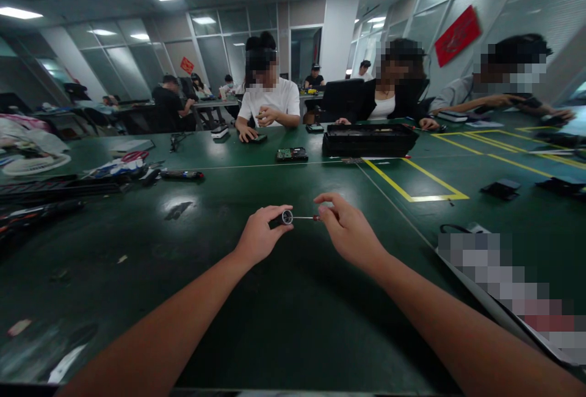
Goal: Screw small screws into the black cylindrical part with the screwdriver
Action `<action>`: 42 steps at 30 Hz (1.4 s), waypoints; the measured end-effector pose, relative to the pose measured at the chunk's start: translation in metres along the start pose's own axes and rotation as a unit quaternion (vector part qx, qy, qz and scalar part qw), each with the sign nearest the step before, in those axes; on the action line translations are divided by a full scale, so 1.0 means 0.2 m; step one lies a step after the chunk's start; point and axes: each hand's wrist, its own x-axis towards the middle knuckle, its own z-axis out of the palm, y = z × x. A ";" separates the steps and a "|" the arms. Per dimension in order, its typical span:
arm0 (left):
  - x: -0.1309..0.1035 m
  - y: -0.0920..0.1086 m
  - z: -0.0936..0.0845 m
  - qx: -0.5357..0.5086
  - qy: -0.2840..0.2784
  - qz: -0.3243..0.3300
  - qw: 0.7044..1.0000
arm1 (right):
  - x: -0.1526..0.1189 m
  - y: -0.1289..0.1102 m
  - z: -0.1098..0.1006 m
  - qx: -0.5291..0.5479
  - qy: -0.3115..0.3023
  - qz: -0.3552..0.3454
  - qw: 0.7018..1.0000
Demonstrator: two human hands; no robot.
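Observation:
Near the middle of the view, my left hand [262, 232] is closed around a short black cylinder [287, 217] whose round, silvery end faces me and to the right. My right hand [345, 223] pinches the red handle of a small screwdriver [306, 218]. Its thin metal shaft points left and reaches the cylinder's round end; whether the tip is inside or only touching, I cannot tell. Both hands are held above the green table [293, 311]. My right index finger is raised and bent over the handle.
Across the table are a green circuit board [292, 154] and a long black open case [370, 140]. A dark rod-shaped tool [182, 175] and cables lie to the left. Yellow tape [434, 199] marks the right side. A co-worker in a white shirt [270, 101] sits opposite.

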 end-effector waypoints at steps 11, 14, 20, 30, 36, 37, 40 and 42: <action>0.00 0.05 0.00 0.040 -0.015 0.032 0.999 | 0.06 0.08 0.06 0.328 0.146 0.123 0.925; 0.01 0.03 0.00 0.050 -0.038 -0.003 0.998 | 0.08 0.11 0.07 0.287 0.183 0.125 0.932; 0.01 0.03 0.00 0.050 -0.048 -0.007 0.998 | 0.05 0.09 0.08 0.251 0.145 0.073 0.954; 0.00 0.04 0.01 0.033 -0.043 -0.006 0.999 | 0.03 0.04 0.05 0.184 0.108 0.051 0.976; 0.00 0.06 0.01 0.050 -0.036 -0.024 0.998 | 0.03 0.03 0.01 0.019 0.106 0.057 0.993; 0.00 0.06 0.01 0.053 -0.036 -0.026 0.998 | 0.03 0.03 0.01 0.013 0.099 0.046 0.994; 0.00 0.05 0.00 0.060 -0.035 -0.025 0.997 | 0.03 0.04 0.01 0.018 0.063 -0.001 0.998; 0.00 0.04 0.00 0.064 -0.035 -0.024 0.997 | 0.03 0.03 0.00 0.009 0.046 -0.041 0.998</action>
